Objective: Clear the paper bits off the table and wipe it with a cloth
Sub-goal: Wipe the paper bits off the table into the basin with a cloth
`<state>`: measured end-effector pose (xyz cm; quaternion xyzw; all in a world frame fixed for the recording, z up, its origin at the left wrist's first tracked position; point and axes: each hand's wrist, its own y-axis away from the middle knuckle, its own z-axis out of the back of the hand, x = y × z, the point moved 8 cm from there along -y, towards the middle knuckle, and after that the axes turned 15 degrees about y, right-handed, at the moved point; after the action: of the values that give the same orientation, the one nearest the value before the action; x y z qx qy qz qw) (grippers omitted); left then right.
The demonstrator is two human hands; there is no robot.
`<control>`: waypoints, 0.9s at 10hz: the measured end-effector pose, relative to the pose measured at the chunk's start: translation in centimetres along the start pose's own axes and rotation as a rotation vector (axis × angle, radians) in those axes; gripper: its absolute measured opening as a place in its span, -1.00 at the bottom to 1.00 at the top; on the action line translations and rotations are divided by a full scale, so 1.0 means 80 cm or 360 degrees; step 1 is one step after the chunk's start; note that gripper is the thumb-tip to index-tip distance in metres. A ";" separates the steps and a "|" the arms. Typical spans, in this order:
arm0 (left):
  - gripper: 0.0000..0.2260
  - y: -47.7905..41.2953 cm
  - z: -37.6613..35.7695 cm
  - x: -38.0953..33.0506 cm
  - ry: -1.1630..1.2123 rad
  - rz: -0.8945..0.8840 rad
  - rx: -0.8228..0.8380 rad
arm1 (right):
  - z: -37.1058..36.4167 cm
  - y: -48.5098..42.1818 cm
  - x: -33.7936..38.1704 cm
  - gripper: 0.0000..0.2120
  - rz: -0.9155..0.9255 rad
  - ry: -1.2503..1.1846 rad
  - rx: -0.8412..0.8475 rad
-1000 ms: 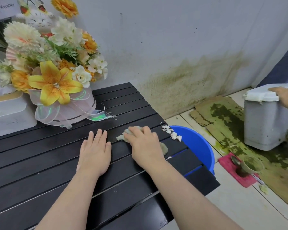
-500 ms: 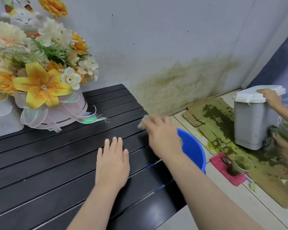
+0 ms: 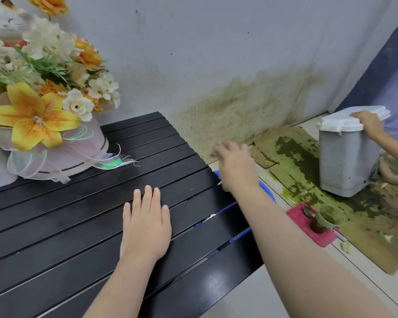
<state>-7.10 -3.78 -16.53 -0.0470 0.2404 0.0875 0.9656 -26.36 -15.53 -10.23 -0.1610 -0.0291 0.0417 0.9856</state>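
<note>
A: Left grip (image 3: pixel 147 226): bare. Nails short and plain, tips rounded. The forearm behind it is bare from the wrist down to the frame edge.
B: And the right grip (image 3: pixel 237 166)?
A: Also bare, but motion-blurred, so nail detail is unreadable. Its forearm is bare along the whole visible length, to the lower right corner.
</note>
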 end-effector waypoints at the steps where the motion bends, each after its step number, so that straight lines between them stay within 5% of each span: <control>1: -0.52 0.000 0.001 0.000 0.0010 0.0007 0.0018 | -0.013 0.015 0.082 -0.59 0.0407 0.0014 0.0019; 2: -0.52 -0.001 0.001 0.000 -0.0011 0.0001 0.0025 | -0.039 0.023 0.082 -0.59 0.0408 0.0024 0.0160; 3: -0.53 0.000 0.001 0.001 0.0012 0.0011 0.0026 | -0.047 0.013 0.019 -0.48 0.0138 0.0046 0.0286; 4: -0.52 0.000 0.000 0.000 0.0013 0.0007 0.0019 | -0.028 0.007 -0.045 -0.57 -0.0143 -0.0024 0.0288; 5: -0.52 0.000 0.000 0.000 0.0017 0.0004 0.0008 | -0.005 0.023 -0.027 -0.73 0.0118 -0.0535 0.0249; 6: -0.52 -0.001 0.000 -0.001 0.0014 0.0000 0.0013 | -0.008 0.065 0.022 -0.74 0.0611 -0.0437 0.0347; 8: -0.52 0.000 0.000 0.000 0.0015 0.0003 0.0014 | -0.011 0.027 -0.033 -0.73 0.0197 0.0048 0.0421; 9: -0.52 -0.001 -0.002 0.002 0.0001 0.0007 0.0014 | -0.004 0.035 -0.005 -0.76 0.0363 -0.0134 0.0371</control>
<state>-7.00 -3.88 -16.72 -0.0422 0.2413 0.0884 0.9655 -26.94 -13.01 -11.46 -0.0461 -0.0469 0.1632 0.9844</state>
